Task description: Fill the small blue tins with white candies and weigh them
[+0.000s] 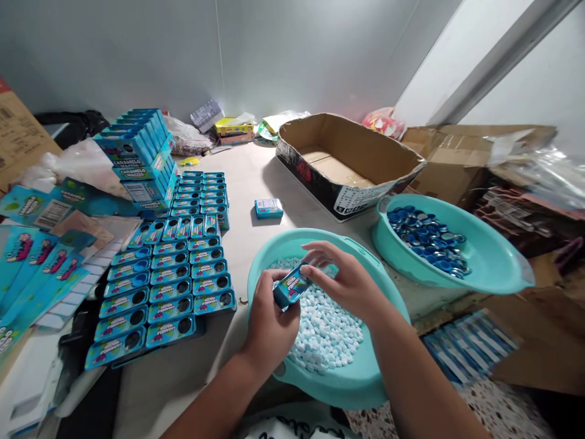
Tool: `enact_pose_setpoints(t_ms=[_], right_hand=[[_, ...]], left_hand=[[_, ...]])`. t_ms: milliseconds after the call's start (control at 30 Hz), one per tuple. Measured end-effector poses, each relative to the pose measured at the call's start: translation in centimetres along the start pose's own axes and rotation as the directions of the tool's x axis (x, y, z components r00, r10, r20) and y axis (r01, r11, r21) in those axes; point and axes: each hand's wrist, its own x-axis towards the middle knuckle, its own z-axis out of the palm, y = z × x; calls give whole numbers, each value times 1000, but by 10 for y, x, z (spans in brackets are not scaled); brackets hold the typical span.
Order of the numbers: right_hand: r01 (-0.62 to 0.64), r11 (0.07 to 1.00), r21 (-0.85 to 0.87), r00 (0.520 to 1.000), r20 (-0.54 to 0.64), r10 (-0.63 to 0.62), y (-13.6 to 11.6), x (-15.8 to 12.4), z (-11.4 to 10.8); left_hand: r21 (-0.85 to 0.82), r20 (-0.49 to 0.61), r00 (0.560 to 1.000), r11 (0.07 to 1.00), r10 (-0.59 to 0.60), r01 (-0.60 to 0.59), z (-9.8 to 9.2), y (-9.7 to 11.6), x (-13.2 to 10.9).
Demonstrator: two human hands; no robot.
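Left hand (270, 320) gripping blue box (292, 286), right hand (343, 278) at its far end

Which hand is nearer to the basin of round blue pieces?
Right. The right hand is left of that basin, apart from it; the left hand, holding a Caramelo box, is farther left.

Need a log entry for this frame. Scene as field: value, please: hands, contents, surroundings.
left hand: grips blue pack
right hand: thumb at the pack's end
near basin: pale blue and white pellets
right basin: blue caps
person's left: rows of packs
table centre: single pack
behind basins: open carton
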Motion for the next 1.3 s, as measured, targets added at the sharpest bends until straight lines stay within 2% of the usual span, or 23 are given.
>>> enact_pose_setpoints(t_ms=[167,300,400,500,567,700,800,867,933,1033,1100,1133,1300], right_hand=[[-32,999,8,999,20,32,1,3,-3],[-39,998,42,997,-62,41,12,6,-2],[-64,996,-62,989,-138,55,15,6,4],[-79,986,-149,989,-138,58,9,3,10],[-67,984,-167,991,-122,47,3,1,12],[-61,977,-202,991,-130,35,-5,-3,10],[-47,972,-232,993,-112,21,-7,-4,6],[4,971,-238,995,-95,-27,-5,-4,4],[54,969,-240,994,-79,-74,-3,-4,4],[79,967,-241,994,-51,-94,2,-4,5],[79,968,-239,995,-35,-90,3,-4,7],[75,969,-237,996,-26,-84,4,-4,8],[60,968,-242,998,-2,-62,4,-3,9]], left_hand=[[-1,-1,999,999,41,-41,-1,-3,-1],[-9,-41,988,989,148,-149,4,-4,-2],[19,-128,960,969,248,-247,0,3,0],[181,-143,932,934,334,-307,-30,23,-1],[328,-29,950,901,312,-285,-63,42,-6],[541,128,982,820,136,-184,-131,66,-24],[611,295,955,776,-37,-159,-155,65,-33],[636,359,928,754,-98,-166,-156,59,-34],[670,373,924,714,-86,-204,-149,50,-29],[803,320,947,531,-1,-271,-137,36,-20],[878,281,959,392,41,-274,-133,26,-17],[897,268,962,351,50,-268,-132,21,-17],[911,225,969,331,101,-247,-139,-1,-31]])
